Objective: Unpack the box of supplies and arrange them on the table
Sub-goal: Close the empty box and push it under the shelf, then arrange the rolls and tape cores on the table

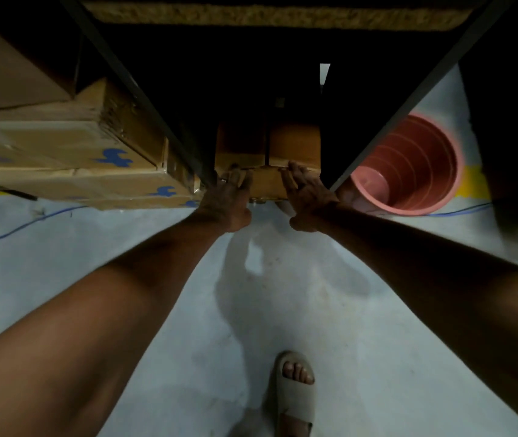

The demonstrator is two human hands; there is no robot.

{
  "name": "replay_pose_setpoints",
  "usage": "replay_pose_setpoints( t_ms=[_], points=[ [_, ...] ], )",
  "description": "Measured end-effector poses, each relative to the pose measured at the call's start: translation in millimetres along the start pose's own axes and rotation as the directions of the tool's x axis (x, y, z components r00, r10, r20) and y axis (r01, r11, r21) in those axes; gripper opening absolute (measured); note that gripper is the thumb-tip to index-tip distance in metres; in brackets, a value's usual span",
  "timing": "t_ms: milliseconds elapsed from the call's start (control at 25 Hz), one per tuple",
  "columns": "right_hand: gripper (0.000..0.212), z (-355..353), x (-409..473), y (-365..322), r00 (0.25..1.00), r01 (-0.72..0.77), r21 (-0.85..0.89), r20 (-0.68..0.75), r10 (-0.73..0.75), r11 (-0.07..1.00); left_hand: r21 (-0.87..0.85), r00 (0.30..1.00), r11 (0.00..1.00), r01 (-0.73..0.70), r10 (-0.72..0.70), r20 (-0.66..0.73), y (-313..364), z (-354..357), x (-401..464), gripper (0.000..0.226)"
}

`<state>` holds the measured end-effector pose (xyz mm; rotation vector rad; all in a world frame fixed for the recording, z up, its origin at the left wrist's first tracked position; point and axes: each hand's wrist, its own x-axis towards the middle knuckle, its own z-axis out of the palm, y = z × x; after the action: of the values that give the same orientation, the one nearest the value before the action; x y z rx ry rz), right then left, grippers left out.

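A brown cardboard box (267,181) sits on the floor in the dark space under a table, its top flaps (294,141) open. My left hand (227,198) holds the near left edge of the box, fingers curled over its rim. My right hand (306,193) lies on the near right edge with the fingers stretched flat over the top. Both arms reach straight forward. What the box holds is hidden in shadow.
Stacked cardboard boxes with blue marks (71,159) fill the left side. A pink plastic bucket (409,165) stands at the right. Dark metal table legs (409,99) slant on both sides of the box. A blue cable (21,227) crosses the pale floor. My sandalled foot (295,392) is below.
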<state>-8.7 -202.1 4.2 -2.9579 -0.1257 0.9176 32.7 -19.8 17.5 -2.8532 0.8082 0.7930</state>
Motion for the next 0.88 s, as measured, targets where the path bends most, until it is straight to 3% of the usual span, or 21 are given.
replay_pose_setpoints(
  t_ms=[200, 440, 680, 880],
  points=[
    [0.074, -23, -52, -35, 0.999, 0.005, 0.25, -0.044, 0.006, 0.968, -0.173, 0.994, 0.985, -0.017, -0.002, -0.106, 13, -7, -65, 0.061],
    [0.059, -63, -163, -87, 0.996, -0.011, 0.453, -0.076, 0.051, 0.891, -0.304, 0.999, 0.952, 0.037, -0.045, -0.019, 26, -69, -182, 0.051],
    [0.054, -148, -285, -150, 0.983, 0.016, 0.462, -0.167, 0.07, 0.887, -0.306, 0.988, 0.951, 0.037, -0.082, -0.133, 18, -148, -319, 0.046],
    [0.053, -229, -365, -205, 0.961, 0.057, 0.438, -0.267, 0.069, 0.897, -0.405, 0.977, 0.913, 0.047, -0.127, -0.173, 0, -218, -418, 0.047]
  ],
)
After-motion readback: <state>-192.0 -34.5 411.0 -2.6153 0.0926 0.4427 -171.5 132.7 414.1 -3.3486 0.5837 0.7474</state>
